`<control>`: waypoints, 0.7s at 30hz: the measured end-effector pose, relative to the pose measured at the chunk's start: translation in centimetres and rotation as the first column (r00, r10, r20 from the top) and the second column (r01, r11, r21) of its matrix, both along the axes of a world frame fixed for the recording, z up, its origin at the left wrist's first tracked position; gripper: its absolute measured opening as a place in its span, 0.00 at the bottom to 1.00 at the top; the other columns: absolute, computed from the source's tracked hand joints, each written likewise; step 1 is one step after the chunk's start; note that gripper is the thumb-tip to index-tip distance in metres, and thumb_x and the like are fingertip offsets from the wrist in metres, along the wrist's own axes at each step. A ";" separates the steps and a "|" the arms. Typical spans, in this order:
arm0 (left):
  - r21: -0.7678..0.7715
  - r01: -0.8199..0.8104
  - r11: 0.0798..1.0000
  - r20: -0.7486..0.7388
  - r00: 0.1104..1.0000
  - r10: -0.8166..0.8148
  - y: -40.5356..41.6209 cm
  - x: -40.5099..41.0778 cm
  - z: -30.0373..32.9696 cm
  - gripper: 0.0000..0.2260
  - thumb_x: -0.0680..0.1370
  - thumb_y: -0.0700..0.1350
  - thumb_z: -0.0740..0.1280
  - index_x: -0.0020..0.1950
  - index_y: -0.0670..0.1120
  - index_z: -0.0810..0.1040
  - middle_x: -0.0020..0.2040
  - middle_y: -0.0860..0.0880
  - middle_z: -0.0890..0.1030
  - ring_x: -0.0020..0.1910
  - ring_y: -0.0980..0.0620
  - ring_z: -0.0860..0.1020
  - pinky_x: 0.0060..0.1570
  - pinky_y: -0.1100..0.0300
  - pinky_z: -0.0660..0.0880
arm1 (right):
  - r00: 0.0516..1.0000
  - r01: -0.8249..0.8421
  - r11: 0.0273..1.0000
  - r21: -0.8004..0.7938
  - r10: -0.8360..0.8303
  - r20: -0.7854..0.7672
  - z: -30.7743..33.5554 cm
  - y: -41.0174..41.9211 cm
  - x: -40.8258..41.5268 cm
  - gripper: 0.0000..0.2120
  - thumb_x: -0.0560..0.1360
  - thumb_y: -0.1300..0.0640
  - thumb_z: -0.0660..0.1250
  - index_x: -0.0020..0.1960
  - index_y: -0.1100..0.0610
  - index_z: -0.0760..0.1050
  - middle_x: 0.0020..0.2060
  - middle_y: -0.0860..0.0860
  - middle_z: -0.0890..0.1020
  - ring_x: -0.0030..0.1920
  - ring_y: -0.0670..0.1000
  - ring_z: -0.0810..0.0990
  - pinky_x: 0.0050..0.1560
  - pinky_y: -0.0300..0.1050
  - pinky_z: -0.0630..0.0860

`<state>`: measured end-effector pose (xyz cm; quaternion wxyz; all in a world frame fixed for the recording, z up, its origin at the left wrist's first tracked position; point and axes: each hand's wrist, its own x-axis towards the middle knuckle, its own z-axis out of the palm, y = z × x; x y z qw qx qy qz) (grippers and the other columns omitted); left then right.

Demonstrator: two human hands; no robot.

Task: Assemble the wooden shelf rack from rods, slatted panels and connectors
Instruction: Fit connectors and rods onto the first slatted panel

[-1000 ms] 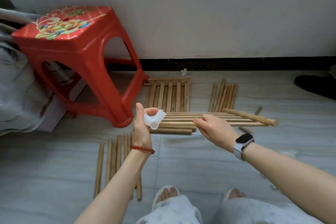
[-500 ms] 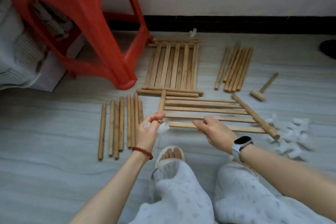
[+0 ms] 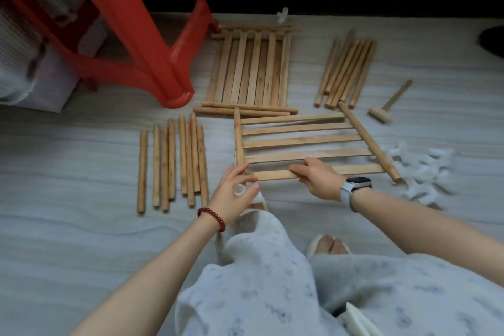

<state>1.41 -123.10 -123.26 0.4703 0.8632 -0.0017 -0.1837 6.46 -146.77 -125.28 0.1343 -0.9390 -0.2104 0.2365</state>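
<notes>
Gripping the slatted panel [image 3: 300,142] nearest slat, right hand [image 3: 316,180]; connector [image 3: 240,189] seemingly in left hand [image 3: 231,196].

red plastic stool [image 3: 131,35] stands beside a white box [image 3: 46,84].

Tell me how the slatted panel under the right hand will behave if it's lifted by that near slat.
The panel would probably lift as one stiff piece, since its slats join a rod at each end. It looks light: thin wood with wide gaps. Gripped by the right hand left of the slat's middle, it may sag toward the far rod and twist a little.
</notes>
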 end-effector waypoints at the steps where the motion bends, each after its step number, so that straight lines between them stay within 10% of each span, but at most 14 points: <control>1: 0.062 0.065 0.996 -0.015 0.998 -0.064 0.3 0.3 0.0 0.09 0.76 0.52 0.66 0.56 0.56 0.76 0.73 0.56 0.62 0.75 0.54 0.50 0.71 0.54 0.51 | 1.000 0.007 1.000 -0.004 -0.007 -0.010 0.1 0.0 0.1 0.17 0.79 0.61 0.57 0.66 0.52 0.69 0.53 0.56 0.71 0.53 0.58 0.70 0.49 0.48 0.65; 7: 0.438 0.412 0.799 -0.093 0.905 -0.415 1.2 0.6 -0.7 0.30 0.72 0.65 0.64 0.71 0.56 0.65 0.77 0.55 0.48 0.75 0.55 0.38 0.73 0.49 0.48 | 0.995 0.036 0.999 -0.026 -0.039 -0.093 -1.2 -0.1 0.0 0.15 0.78 0.61 0.58 0.64 0.54 0.70 0.57 0.56 0.73 0.59 0.58 0.70 0.56 0.52 0.69; 13: 0.693 0.658 0.294 -0.364 0.671 -0.646 1.1 1.6 -3.5 0.49 0.69 0.72 0.59 0.76 0.51 0.35 0.73 0.45 0.29 0.70 0.46 0.27 0.68 0.42 0.33 | 0.994 0.032 0.997 -0.069 -0.038 -0.098 -3.9 0.4 -0.3 0.14 0.76 0.60 0.59 0.62 0.55 0.72 0.58 0.55 0.75 0.61 0.58 0.70 0.54 0.51 0.68; 17: 0.703 0.710 0.045 -0.503 0.540 -0.675 -0.1 3.4 -5.3 0.47 0.74 0.56 0.65 0.73 0.46 0.30 0.72 0.41 0.29 0.72 0.40 0.30 0.65 0.36 0.31 | 0.996 -0.032 0.997 -0.072 0.026 -0.085 -6.5 0.2 -0.5 0.15 0.79 0.56 0.57 0.64 0.54 0.71 0.59 0.54 0.74 0.62 0.56 0.68 0.53 0.49 0.66; 21: 0.702 0.710 0.062 -0.486 0.540 -0.687 -3.3 6.4 -6.0 0.41 0.74 0.39 0.60 0.74 0.47 0.31 0.74 0.41 0.32 0.73 0.40 0.32 0.66 0.34 0.35 | 0.992 -0.117 0.991 -0.070 0.113 -0.060 -7.4 -0.3 -0.2 0.15 0.80 0.54 0.55 0.64 0.55 0.70 0.57 0.54 0.73 0.60 0.56 0.68 0.56 0.50 0.67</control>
